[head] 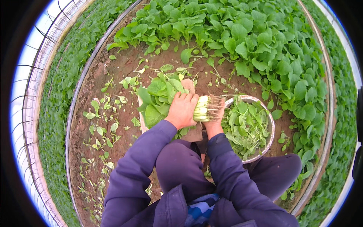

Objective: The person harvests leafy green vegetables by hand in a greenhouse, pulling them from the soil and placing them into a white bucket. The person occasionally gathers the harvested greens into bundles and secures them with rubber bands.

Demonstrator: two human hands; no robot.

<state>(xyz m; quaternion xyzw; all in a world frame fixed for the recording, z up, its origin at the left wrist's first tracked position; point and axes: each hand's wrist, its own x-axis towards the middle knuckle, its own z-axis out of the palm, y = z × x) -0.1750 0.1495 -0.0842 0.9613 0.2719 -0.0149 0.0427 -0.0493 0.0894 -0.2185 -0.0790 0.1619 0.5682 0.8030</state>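
Observation:
A bunch of leafy greens (200,109) lies sideways in front of me, pale stems and thin roots pointing right. My left hand (183,110) grips it around the stems, just left of the white stem bases. At the other end, my right hand (214,124) is cupped around the roots (214,106), which hide part of its fingers. Broad green leaves (157,99) spread to the left of my left hand. Beneath the bunch is a flat brown piece (193,135), its material unclear. A pale flat edge (142,127) shows under the leaves.
Right of my right hand, a round tub (272,124) holds loose greens (246,127). Small plants and leaves (100,130) litter the brown soil (127,147) on the left. Dense growing greens (255,37) stand ahead and right. Long pipes (74,105) border the bed.

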